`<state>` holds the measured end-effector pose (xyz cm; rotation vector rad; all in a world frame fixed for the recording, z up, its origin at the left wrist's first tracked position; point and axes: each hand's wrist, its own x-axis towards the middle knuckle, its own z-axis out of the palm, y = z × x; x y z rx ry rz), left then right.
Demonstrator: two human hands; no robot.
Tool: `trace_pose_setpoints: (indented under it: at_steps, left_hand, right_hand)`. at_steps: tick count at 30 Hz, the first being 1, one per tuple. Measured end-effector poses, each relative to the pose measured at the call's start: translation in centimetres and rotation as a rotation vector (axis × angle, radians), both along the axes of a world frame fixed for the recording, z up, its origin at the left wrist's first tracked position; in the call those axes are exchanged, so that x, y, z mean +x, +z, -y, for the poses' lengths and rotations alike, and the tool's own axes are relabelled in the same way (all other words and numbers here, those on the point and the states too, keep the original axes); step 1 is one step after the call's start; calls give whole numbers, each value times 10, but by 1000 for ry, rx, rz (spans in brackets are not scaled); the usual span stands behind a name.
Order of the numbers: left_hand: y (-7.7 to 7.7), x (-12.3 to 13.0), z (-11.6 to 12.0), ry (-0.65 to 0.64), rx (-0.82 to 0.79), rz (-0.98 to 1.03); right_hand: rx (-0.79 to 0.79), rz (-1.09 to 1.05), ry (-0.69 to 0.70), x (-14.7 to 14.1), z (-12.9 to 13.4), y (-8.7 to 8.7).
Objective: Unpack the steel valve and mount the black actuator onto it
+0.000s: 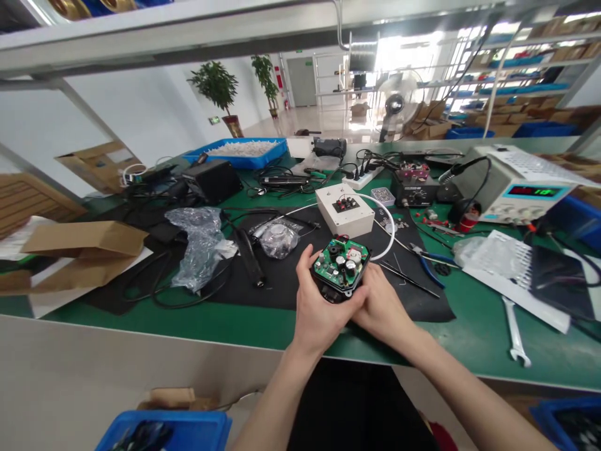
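A black housing with a green circuit board (340,263) set in its open top is held between both hands near the bench's front edge. My left hand (315,307) wraps its left and front sides, with the thumb reaching along the front. My right hand (378,300) grips the right side from behind and below; most of its fingers are hidden by the housing. Just beyond the board stands a white box (345,210) with black and red terminals on its face. Tweezers (413,282) and blue-handled pliers (428,264) lie to the right on the black mat (277,294).
A power supply (514,185) with a lit display stands at the right, and a wrench (516,332) lies before it. Bubble wrap (197,244), cables and an open cardboard box (84,250) are on the left. A blue tray (235,160) is behind; a metal shelf beam (211,41) crosses overhead.
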<state>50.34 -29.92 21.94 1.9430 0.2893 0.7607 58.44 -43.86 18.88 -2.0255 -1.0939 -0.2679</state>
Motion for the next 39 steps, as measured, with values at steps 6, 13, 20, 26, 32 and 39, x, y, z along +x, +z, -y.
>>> trace_pose_setpoints:
  at_steps: [6,13,20,26,32,39]
  left_hand:
    - [3,5,8,93,22,55]
    - [-1,10,11,146,64,105]
    - [0,34,-16,193,-245,301]
    - [-19,38,-59,228,-259,227]
    - [-37,25,-64,239,-200,73]
    - [-33,11,-64,232,-10,-145]
  right_hand:
    - [-9,-19,-5,0,-9,-8]
    - [-37,-72,-57,-2,-9,-10]
    - [-29,-100,-142,-5,-11,-3]
    - [-6,-118,-191,-8,-10,1]
    - [-14,-120,-206,-14,-1,3]
    - [-57,-62,-166,-25,38,16]
